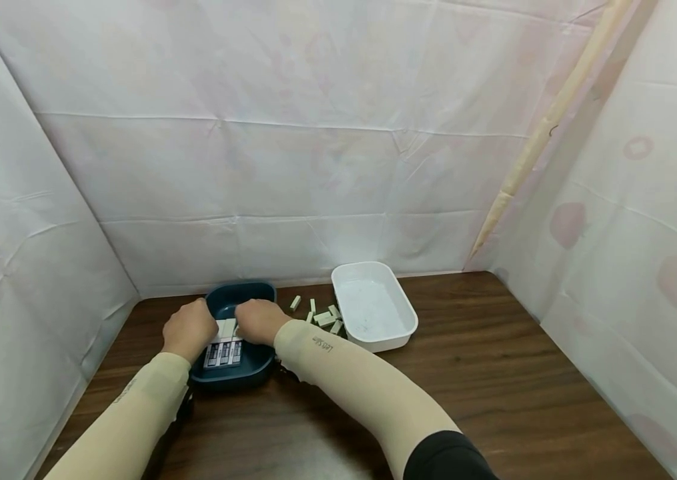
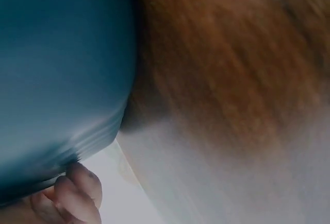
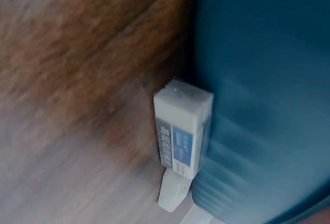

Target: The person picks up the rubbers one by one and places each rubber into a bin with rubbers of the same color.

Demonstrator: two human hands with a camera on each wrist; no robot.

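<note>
Both hands (image 1: 224, 327) over blue tray (image 1: 254, 367) erasers (image 1: 224, 352); grip state unclear; table R side open.

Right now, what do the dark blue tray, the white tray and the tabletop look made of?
Dark blue tray: probably plastic, smooth moulded rounded rim. White tray: likely plastic too, glossy with thick rounded walls. Tabletop: wood or wood-look laminate, dark brown grain; which one is unclear.

Lower left of centre in the head view: blue tray (image 1: 252, 293) on table (image 1: 494, 373), row of erasers (image 1: 224, 352) inside, left hand (image 1: 189, 328) and right hand (image 1: 260, 320) over it. White tray (image 1: 401, 312) to its right, loose erasers (image 1: 325, 316) between the two. Right wrist view, centre frame: one eraser (image 3: 181, 131) on the table against the blue tray's outer wall.
</note>
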